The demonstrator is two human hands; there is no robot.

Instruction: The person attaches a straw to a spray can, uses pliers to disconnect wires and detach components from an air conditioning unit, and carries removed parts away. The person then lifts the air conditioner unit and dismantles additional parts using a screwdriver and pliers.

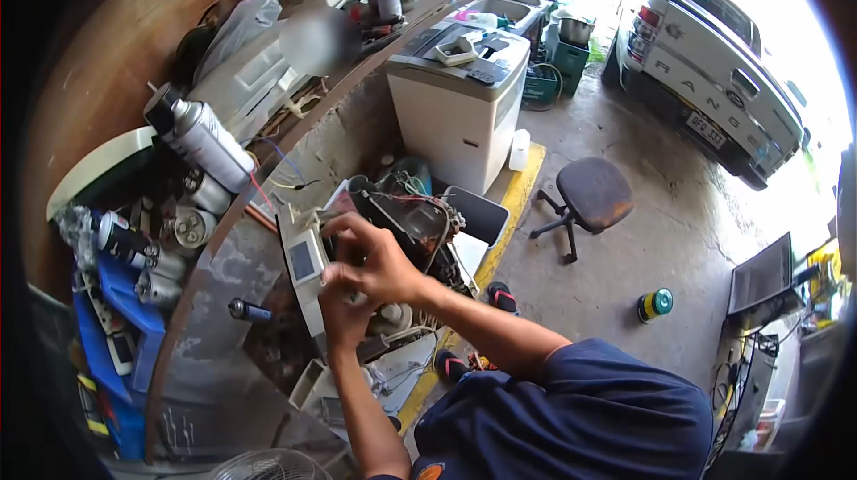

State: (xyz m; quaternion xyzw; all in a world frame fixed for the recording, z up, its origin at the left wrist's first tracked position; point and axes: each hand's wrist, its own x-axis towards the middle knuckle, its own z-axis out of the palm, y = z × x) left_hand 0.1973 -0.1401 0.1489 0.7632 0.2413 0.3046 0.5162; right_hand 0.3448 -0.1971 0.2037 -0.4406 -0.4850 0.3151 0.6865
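Observation:
A white appliance panel with a small grey display point(303, 260) leans at the work area's edge, seen from above. Over its right edge, my right hand point(382, 268) is curled, thumb and forefinger apart with a gap between them. The fingertips are by the panel; whether they press on it I cannot tell. Just below, my left hand point(343, 318) is raised with its fingers bent together against the right thumb, partly hidden behind it. Anything held inside it is out of sight. Close to the hands lies a dark housing with loose wires point(412, 223).
A spray can point(210, 143) and several metal cylinders lie on the left bench. A small dark cylinder point(250, 310) rests nearby. Beyond stands a white top-lid machine point(455, 114). A stool point(594, 196), a green-yellow can point(656, 304) and a parked pickup point(714, 78) are on the right.

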